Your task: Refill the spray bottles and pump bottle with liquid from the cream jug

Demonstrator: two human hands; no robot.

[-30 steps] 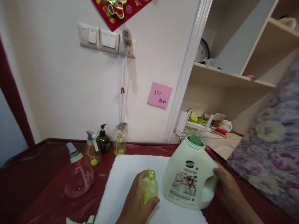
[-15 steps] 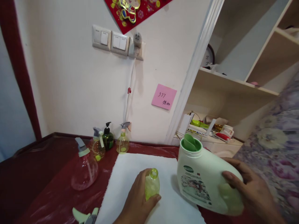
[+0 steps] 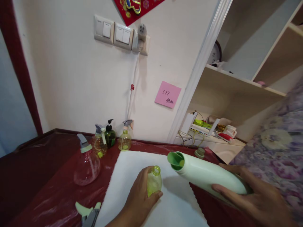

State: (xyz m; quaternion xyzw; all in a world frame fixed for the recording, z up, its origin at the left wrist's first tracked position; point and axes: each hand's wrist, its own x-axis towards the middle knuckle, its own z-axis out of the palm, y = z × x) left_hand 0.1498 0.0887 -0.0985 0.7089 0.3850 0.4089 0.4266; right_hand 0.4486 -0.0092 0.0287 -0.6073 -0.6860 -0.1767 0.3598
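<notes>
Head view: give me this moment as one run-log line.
left hand: grips yellow-green bottle, uncapped | right hand: holds pale-green jug, tipped | spout: apart from bottle | no pour visible

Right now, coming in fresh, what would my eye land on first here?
Most likely the pale green plastic jug, tipped over in the right hand, its green spout toward the small yellow-green bottle in the left hand. Next, perhaps, the pink sticky note marked 377 on the pale wall, and the red-and-gold decoration at the top edge.
</notes>
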